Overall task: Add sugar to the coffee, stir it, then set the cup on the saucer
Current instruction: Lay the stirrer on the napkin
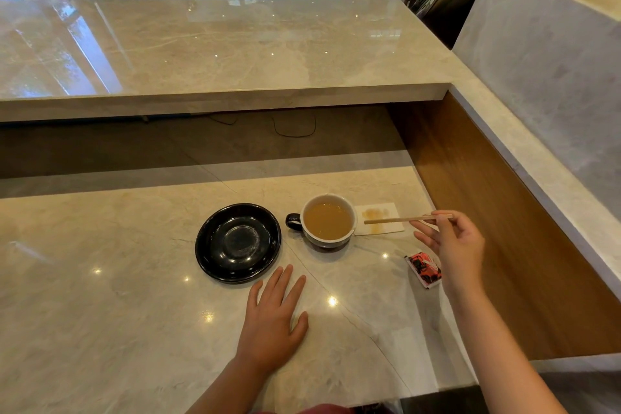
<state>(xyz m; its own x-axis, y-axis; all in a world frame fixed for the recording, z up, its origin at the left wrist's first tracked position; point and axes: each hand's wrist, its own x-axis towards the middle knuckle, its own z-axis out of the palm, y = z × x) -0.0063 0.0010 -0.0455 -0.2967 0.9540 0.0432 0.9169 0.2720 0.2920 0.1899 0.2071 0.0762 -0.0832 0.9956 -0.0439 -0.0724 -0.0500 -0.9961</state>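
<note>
A white cup with a dark handle holds light brown coffee and stands on the marble counter. The black saucer lies bare just left of it. My right hand pinches a thin wooden stir stick by its right end; the stick is level, its tip over a stained white napkin just right of the cup. A red sugar packet lies on the counter under my right wrist. My left hand rests flat on the counter below the saucer, fingers spread, holding nothing.
A raised marble ledge runs across behind the work surface, with a dark recess and a cable beneath it. A wooden side wall and a marble block close off the right. Chairs and tables stand in the room beyond.
</note>
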